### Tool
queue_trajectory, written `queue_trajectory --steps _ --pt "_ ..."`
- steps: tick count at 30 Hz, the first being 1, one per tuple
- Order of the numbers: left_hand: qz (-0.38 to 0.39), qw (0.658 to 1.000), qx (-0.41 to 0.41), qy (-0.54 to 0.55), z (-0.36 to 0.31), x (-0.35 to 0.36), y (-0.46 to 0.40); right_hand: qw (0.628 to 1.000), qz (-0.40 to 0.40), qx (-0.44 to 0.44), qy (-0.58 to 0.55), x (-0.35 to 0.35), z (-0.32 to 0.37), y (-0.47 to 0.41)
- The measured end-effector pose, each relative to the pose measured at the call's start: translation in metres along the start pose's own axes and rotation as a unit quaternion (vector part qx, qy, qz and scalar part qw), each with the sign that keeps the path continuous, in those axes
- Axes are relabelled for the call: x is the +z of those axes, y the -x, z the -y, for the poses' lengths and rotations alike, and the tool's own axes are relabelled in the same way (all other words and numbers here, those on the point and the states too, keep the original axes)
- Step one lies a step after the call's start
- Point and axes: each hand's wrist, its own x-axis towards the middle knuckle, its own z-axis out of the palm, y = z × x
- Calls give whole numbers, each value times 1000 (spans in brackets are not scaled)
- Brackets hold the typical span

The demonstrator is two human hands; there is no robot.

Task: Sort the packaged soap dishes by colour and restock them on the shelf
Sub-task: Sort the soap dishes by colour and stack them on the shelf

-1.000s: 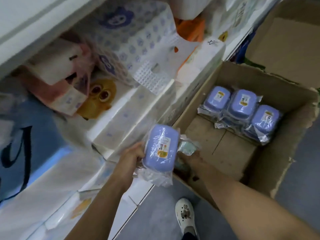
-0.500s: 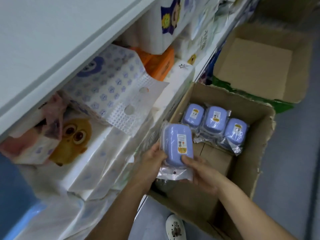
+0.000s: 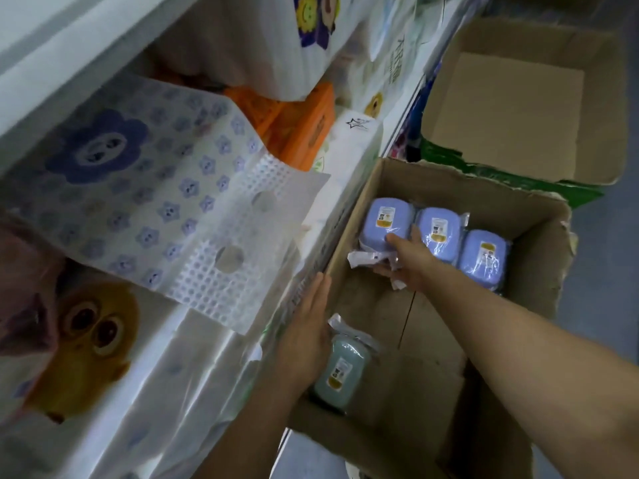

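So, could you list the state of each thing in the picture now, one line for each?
Near cardboard box: open, flaps up, on the floor.
Purple soap dishes: three, wrapped, in a row in that box.
Green soap dish: wrapped, lying in the box's near corner.
Right hand: reaching the purple row, holding loose wrap.
Left hand: fingers straight, beside the green dish.
Far cardboard box: open.

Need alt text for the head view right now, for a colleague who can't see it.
A person's right hand reaches among purple packaged soap dishes at the far end of an open cardboard box; their left hand lies flat beside a green packaged soap dish at its near end. Tissue packs fill the shelf on the left.
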Motion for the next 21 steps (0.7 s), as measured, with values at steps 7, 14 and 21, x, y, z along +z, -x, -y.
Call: queue_trajectory --steps 7,14,21 --pt "41 998 -32 33 -2 -4 4 946 -78 -86 302 -9 1 -11" --pt "71 994 -60 -49 -18 -9 -6 913 -42 -95 396 -14 11 48" --pt "-19 992 -77 -103 -62 -32 64 706 32 -220 672 -37 4 183"
